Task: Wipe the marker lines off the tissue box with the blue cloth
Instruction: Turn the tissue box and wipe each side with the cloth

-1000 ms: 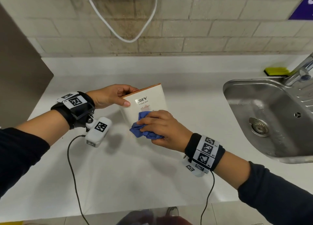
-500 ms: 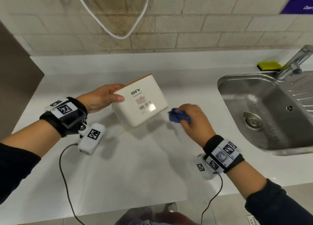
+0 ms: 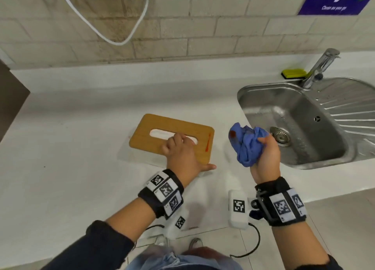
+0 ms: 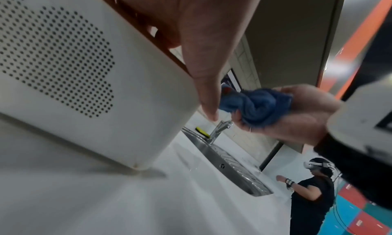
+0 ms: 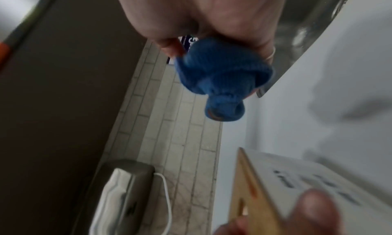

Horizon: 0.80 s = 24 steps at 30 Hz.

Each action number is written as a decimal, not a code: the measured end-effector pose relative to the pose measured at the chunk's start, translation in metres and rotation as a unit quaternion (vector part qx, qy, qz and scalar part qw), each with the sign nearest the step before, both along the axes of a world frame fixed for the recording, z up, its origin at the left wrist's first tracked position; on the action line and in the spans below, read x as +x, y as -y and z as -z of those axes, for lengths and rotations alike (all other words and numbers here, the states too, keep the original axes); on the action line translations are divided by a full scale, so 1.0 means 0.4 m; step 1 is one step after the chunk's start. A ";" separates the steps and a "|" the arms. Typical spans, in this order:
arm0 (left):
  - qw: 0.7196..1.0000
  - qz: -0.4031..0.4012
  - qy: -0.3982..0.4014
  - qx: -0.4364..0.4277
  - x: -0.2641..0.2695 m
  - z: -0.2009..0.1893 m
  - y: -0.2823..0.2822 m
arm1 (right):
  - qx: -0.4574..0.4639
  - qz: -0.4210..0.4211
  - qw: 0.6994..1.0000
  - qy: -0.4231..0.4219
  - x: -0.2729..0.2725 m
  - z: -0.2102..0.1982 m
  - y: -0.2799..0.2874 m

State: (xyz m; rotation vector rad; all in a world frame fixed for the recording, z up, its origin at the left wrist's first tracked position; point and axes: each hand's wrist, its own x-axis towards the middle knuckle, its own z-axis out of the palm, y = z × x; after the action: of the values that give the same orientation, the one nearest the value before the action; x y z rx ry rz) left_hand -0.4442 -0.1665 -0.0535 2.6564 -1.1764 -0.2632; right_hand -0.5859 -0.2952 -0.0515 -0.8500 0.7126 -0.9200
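Observation:
The tissue box [image 3: 154,133] stands on the white counter with its wooden lid up; a red marker line [image 3: 208,141] runs along the lid's right end. My left hand [image 3: 180,150] grips the box, fingers curled into the lid's slot and thumb against the near side. Its white perforated side [image 4: 84,71] fills the left wrist view. My right hand [image 3: 265,154] holds the crumpled blue cloth [image 3: 247,146] in the air to the right of the box, apart from it. A red stain shows on the cloth's tip. In the right wrist view the cloth [image 5: 220,77] hangs above the box [image 5: 297,180].
A steel sink [image 3: 253,99] with a tap [image 3: 320,68] lies right of the cloth, a yellow sponge [image 3: 293,73] behind it. A white cable [image 3: 113,40] hangs on the tiled wall. A dark panel [image 3: 10,99] bounds the counter's left. Another person [image 4: 307,196] stands far off.
The box went from tilted up in my left hand, label side showing, to lid-up on the counter. My right hand left the box and carried the cloth to the right.

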 end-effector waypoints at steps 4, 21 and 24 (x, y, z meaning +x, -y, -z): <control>1.000 -0.013 -0.016 0.008 -0.056 0.006 0.029 | -0.029 -0.106 0.994 -0.012 -0.054 -0.031 0.004; 0.964 0.206 -0.039 0.161 0.318 -0.095 -0.097 | -0.586 -0.156 0.618 -0.500 0.110 -0.033 0.039; 0.962 0.227 -0.015 0.151 0.328 -0.094 -0.092 | -0.593 -0.184 0.604 -0.500 0.134 -0.024 0.042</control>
State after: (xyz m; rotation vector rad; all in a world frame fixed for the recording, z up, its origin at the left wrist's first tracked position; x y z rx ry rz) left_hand -0.3128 -0.1298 -0.0160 2.5705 -1.8592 -0.5999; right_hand -0.5323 -0.3120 -0.0419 -2.7519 0.7266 -0.3345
